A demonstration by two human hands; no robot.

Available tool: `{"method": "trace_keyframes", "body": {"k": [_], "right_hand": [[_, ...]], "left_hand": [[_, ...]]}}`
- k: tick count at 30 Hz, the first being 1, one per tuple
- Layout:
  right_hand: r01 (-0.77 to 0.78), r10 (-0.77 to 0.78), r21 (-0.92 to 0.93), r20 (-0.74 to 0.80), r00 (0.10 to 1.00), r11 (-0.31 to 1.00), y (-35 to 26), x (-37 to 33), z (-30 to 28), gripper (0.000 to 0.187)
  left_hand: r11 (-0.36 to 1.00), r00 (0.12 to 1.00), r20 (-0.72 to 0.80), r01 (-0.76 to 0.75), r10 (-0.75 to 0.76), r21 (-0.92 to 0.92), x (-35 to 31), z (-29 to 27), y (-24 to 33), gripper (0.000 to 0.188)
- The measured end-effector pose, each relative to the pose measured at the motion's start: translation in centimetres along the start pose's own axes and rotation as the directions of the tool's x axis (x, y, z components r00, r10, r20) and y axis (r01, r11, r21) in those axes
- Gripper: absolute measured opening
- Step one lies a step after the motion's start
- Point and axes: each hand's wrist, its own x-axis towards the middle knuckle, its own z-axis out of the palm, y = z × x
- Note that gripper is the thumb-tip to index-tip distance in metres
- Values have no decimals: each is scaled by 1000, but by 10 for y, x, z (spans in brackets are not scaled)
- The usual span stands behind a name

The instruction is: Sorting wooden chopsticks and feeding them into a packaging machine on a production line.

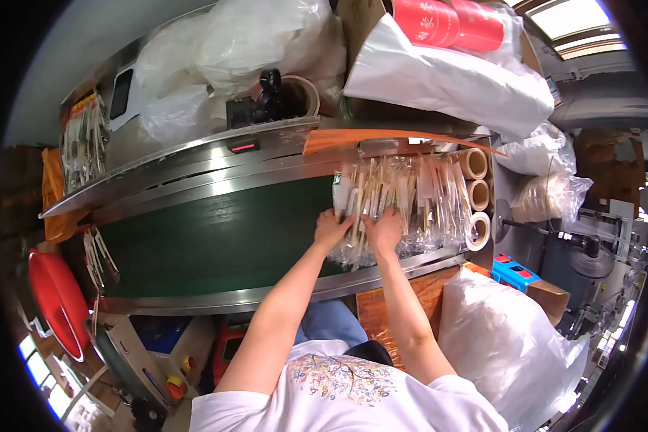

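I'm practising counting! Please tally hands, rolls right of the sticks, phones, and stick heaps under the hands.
Bare hands, left hand and right hand: 2
Hollow, pale round rolls: 3
Flat black rectangular phone: 1
Heap of thin pale sticks in clear plastic: 1
Total: 7

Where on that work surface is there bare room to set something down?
The green belt is bare from the packets at its left end to the left hand. Right of that it is crowded: wrapped sticks lie around the right hand, with cardboard rolls beyond them.
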Motion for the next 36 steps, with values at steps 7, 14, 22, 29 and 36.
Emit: {"method": "trace_keyframes", "body": {"k": [7,14,22,29,36], "right_hand": [[-20,28,488,-8,1000,873,51,17,31,31],[8,-146,670,150,978,742,-59,-71,35,43],[178,-406,592,276,871,786,-123,-120,117,54],[-84,-198,504,480,855,860,-117,-87,108,49],[716,-691,231,-189,697,659,-190,-47,92,32]], "left_hand": [[840,932,357,244,-65,-484,-6,-6,37,82],[652,982,178,175,-62,-737,-83,-115,-25,80],[881,747,-618,437,-245,180,-133,-196,-101,117],[922,695,-686,377,-217,91,-130,-195,-126,107],[927,776,-576,366,-257,80,-148,-232,-142,105]]}}
